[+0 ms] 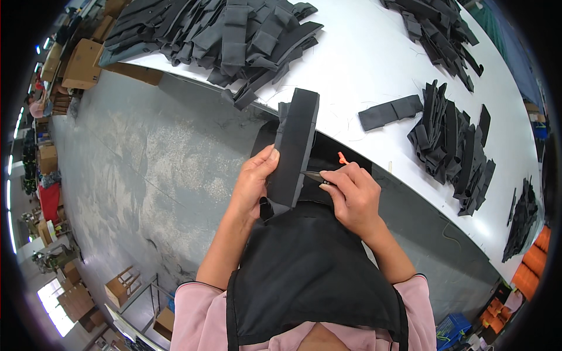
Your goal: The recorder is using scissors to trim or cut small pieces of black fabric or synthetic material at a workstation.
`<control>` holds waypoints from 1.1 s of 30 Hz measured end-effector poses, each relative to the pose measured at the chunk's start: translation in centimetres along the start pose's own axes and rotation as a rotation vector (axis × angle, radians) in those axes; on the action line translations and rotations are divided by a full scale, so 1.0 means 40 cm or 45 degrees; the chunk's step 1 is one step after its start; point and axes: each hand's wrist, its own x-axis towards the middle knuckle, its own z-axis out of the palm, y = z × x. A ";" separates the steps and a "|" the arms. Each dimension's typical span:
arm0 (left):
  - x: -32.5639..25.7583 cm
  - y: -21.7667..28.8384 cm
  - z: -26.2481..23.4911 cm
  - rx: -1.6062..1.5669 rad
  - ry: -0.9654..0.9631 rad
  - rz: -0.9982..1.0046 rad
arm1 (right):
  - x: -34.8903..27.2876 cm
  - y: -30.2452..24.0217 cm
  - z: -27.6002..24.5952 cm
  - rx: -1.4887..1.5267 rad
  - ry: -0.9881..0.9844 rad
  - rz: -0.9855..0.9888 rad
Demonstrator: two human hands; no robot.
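The left hand [253, 178] grips a dark strip [294, 146] along its left edge: the thumb lies flat on the near face, pointing up along it, and the other fingers wrap behind, out of sight. The right hand [351, 196] is curled, its fingers bunched and pinching a small snip tool [314, 175]; the metal tip touches the strip's right edge, low down. An orange bit [342, 157] pokes up just above the right knuckles, and whether it belongs to the tool cannot be told.

The strip is a long, flat, rectangular piece of dark grey to black padded fabric, with a matte face and straight edges. It stands almost upright, leaning slightly right, held in front of the body over the table's [374, 52] near edge. A thinner second layer shows along its upper left side. Its lower end is hidden between the hands and meets the black apron [310, 275] below.

Both forearms come up from pink sleeves [193, 316]. On the white table lie heaps of similar dark pieces: a large heap [222, 35] at upper left, a stack [451, 140] at right, one loose piece [389, 112] between them, and more piles [436, 29] at the far edge. Grey floor [129, 175] lies to the left, with cardboard boxes [82, 61] beyond.
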 end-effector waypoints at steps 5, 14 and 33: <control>0.004 -0.014 0.004 -0.131 0.065 -0.010 | 0.000 0.010 -0.027 0.523 -0.172 0.160; -0.001 -0.013 -0.002 -0.078 -0.075 -0.005 | -0.022 -0.010 0.008 0.142 0.009 0.224; 0.026 -0.101 -0.034 -0.908 -0.411 -0.334 | -0.013 -0.036 0.090 0.453 0.090 0.219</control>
